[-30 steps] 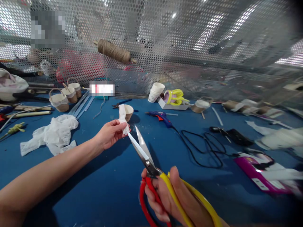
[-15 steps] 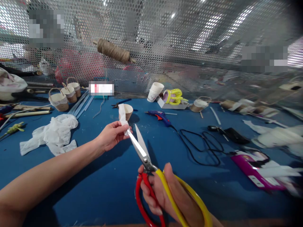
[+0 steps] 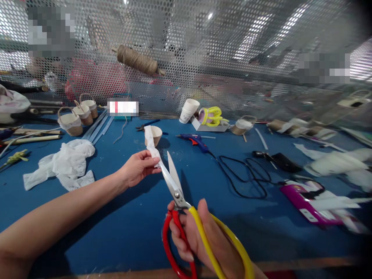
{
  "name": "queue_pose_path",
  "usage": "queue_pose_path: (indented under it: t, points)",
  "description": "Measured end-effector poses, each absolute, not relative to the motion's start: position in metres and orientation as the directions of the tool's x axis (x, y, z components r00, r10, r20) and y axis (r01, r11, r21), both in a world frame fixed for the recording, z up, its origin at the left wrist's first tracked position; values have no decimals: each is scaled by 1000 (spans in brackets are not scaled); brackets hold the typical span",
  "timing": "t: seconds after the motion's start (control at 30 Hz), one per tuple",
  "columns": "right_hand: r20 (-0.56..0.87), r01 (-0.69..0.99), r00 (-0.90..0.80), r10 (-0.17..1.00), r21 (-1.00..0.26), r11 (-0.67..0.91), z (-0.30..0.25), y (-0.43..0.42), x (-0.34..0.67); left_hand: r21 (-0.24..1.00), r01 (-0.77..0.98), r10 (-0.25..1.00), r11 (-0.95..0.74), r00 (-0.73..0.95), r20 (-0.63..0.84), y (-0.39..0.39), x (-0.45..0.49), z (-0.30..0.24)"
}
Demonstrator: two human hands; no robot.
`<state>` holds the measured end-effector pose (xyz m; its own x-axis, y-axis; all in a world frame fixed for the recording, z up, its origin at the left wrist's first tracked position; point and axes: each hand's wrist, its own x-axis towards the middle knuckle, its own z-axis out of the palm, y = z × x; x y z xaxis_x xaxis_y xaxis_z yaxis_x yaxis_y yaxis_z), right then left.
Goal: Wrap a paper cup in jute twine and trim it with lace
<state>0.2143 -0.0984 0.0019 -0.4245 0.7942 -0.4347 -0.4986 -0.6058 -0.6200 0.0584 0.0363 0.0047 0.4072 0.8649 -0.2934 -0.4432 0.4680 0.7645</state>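
Observation:
My left hand (image 3: pixel 141 167) pinches a strip of white lace ribbon (image 3: pixel 150 142) between thumb and fingers. The strip's upper end rises in front of a small brown paper cup (image 3: pixel 155 135) on the table. My right hand (image 3: pixel 200 236) grips scissors (image 3: pixel 176 193) with one red and one yellow handle. Their blades stand apart and point up to the left; the tip of the left blade meets the lower end of the ribbon by my left fingers. Whether that tip lies over or under the ribbon, I cannot tell.
Left lies a heap of white lace (image 3: pixel 65 162), with several small handled baskets (image 3: pixel 71 124) behind. A blue glue gun (image 3: pixel 194 141) trails a black cord (image 3: pixel 247 180) to the right. Stacked white cups (image 3: pixel 188 111), pliers (image 3: pixel 147 126) and a purple box (image 3: pixel 302 201) also lie around.
The view has shifted slightly. My left hand still holds the lace ribbon, and the scissors remain opened beside it with almost the same pose.

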Motion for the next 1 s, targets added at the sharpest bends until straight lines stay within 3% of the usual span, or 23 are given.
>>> queue_pose_path:
  t: [1.0]
  points:
    - [-455,-563,-461,762,-514,-647,13,-94,203,804,-434,871,406,450,-197,30,60,-3]
